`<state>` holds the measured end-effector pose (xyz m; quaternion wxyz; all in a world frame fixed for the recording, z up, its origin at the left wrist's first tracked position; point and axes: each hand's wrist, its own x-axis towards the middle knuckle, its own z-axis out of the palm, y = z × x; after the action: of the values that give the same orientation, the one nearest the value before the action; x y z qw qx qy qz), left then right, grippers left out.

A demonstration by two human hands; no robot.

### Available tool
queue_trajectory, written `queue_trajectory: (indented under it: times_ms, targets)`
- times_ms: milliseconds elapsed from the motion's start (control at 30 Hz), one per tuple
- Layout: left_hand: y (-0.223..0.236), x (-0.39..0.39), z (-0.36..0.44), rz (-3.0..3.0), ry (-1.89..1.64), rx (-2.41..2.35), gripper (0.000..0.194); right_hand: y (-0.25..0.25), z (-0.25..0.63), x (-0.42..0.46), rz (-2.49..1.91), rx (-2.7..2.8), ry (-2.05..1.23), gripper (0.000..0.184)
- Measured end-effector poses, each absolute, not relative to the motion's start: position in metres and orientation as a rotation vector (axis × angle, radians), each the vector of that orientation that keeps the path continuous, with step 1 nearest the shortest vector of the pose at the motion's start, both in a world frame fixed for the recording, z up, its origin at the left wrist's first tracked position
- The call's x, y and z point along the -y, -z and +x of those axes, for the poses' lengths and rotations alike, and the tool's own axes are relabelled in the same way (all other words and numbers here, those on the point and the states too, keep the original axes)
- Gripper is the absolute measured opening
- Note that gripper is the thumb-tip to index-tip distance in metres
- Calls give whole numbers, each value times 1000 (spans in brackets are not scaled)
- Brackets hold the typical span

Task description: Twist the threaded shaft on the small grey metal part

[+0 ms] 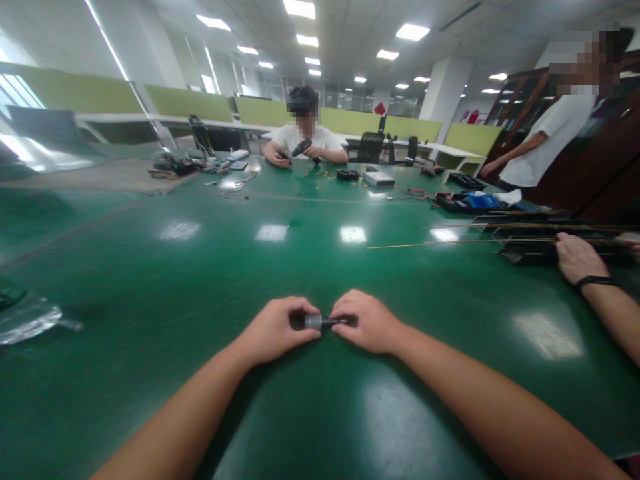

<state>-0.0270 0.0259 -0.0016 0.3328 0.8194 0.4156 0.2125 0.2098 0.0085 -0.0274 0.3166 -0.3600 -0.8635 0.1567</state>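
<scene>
Left hand (274,331) grips the grey cylinder (313,322); right hand (369,322) pinches the dark shaft (327,323) at its end, toward the near edge of the green surface (300,417). Slack or misaligned grip could let it slip and roll

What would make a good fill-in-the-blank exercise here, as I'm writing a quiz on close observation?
1. The left hand and right hand share one small object, whose thicker grey end is in the ____ hand.
2. The glossy tabletop is ____ in colour.
3. Near the right edge, the wristband on a co-worker's arm is ____ in colour.

Missing words: left; green; black.
</scene>
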Motion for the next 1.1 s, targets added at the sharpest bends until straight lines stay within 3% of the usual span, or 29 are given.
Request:
queue_trajectory:
  times_ms: [1100]
  targets:
    - [3, -26, -28, 2141, -564, -1072, 24, 27, 213, -8, -967, 2267, -442, 10]
